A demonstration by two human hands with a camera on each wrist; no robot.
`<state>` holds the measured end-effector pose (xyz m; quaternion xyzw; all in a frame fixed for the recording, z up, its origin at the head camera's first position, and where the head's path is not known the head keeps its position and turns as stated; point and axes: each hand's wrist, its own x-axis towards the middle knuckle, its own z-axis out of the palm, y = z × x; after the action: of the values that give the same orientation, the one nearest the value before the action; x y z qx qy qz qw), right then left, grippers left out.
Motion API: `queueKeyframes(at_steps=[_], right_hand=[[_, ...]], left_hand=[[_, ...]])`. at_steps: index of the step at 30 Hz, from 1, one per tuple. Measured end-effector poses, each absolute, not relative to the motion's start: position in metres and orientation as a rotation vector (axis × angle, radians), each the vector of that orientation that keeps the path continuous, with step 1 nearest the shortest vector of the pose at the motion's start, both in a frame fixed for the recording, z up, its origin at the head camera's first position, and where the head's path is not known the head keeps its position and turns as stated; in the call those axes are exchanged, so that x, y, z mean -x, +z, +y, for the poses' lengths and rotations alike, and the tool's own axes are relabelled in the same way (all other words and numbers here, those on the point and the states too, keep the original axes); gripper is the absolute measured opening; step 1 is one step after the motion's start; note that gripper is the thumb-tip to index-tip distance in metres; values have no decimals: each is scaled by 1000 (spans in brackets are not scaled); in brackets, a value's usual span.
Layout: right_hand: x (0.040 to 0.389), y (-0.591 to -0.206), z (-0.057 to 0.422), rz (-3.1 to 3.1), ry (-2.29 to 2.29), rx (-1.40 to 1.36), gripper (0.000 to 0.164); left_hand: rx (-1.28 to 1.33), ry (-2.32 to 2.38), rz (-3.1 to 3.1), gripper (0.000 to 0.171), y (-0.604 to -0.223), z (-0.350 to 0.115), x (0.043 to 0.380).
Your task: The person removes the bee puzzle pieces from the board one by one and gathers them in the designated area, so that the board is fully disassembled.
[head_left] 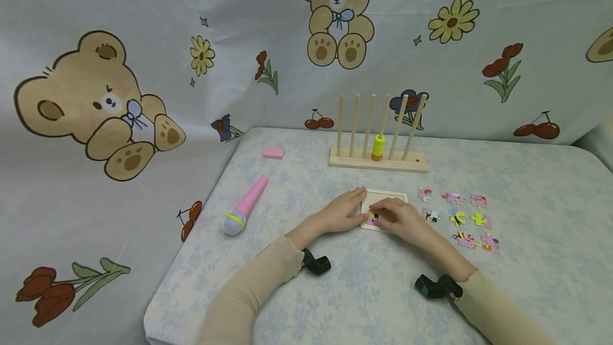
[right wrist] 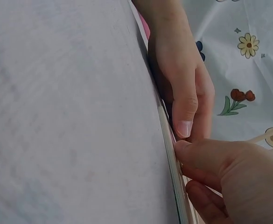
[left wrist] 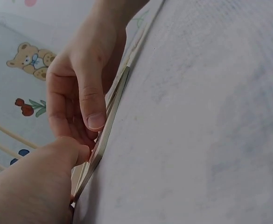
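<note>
A shallow wooden puzzle tray lies flat on the table under both hands. In its lower left corner sits a pink, yellow and black jigsaw piece, partly covered by fingers. My left hand rests along the tray's left side, fingers extended, its thumb by the corner piece. With bent fingers and thumb, my right hand pinches at that piece from the right. Both thumbs nearly meet over the tray's near edge in the left wrist view, where the right hand is uppermost.
Several loose jigsaw pieces lie in rows right of the tray. Behind it stands a wooden peg rack with yellow and orange beads on one peg. Leftward are a pink toy microphone and a pink block.
</note>
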<state>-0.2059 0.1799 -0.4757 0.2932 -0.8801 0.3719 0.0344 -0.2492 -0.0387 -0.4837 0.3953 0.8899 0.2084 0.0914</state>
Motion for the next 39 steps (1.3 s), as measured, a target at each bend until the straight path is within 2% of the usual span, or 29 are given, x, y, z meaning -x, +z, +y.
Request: queueKeyframes(at_steps=[15,27,39], right_hand=[[204,-475,179,-2612,1028,-1013,31],[201,-477,183,-2594,979,-971,35],[205,-477,180,-2626,1010,-969,28]], left_hand=[[-1190,632,2649,70,-484,-38,247],[-1210,596,2654,71,-486,-35,246],[-1166,654,2648,71,-485,-39,249]])
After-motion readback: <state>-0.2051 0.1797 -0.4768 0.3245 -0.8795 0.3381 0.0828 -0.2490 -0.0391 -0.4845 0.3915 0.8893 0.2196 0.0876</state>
